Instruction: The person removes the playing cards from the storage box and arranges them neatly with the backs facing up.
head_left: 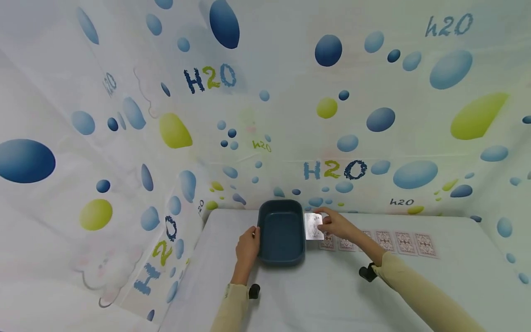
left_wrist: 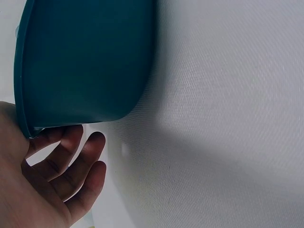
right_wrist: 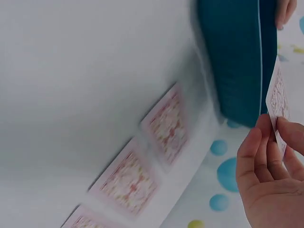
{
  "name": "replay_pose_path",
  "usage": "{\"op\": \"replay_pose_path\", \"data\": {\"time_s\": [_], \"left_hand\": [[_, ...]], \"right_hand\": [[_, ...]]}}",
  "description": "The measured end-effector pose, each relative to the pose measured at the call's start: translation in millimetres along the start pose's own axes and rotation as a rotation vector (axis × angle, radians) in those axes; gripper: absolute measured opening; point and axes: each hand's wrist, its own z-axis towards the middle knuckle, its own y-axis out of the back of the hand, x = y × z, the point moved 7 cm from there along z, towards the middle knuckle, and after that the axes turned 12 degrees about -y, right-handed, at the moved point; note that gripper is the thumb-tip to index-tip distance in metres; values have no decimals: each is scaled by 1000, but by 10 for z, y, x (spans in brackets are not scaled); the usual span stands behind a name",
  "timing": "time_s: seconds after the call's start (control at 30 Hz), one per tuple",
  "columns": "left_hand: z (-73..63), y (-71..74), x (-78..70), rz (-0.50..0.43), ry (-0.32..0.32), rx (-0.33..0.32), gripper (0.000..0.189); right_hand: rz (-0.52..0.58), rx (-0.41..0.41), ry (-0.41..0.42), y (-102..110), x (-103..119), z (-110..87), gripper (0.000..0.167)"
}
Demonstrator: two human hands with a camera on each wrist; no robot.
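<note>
A dark blue-teal rectangular bin [head_left: 282, 237] stands on the white-covered table, its inside facing up. My left hand [head_left: 246, 249] grips the bin's left rim, with fingers curled beneath the lip in the left wrist view; the thumb is hidden there. Just right of the bin, my right hand [head_left: 338, 227] pinches a playing card [head_left: 313, 227] between thumb and fingers. The card is raised and tilted beside the bin's right rim. Its patterned red back shows in the right wrist view, while the head view catches its bright, glaring face.
Several playing cards [head_left: 383, 240] lie in a row to the right, red backs up, partly under my right forearm. A white curtain [head_left: 282, 129] with blue and green spots and H2O lettering hangs behind the table and along its sides.
</note>
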Motion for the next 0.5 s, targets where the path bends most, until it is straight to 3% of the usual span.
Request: {"op": "replay_pose_path", "data": {"time_s": [0.5], "left_hand": [[-15, -1, 14, 2, -4, 4, 30]], "right_hand": [[-12, -51, -52, 463, -509, -353, 55]]}}
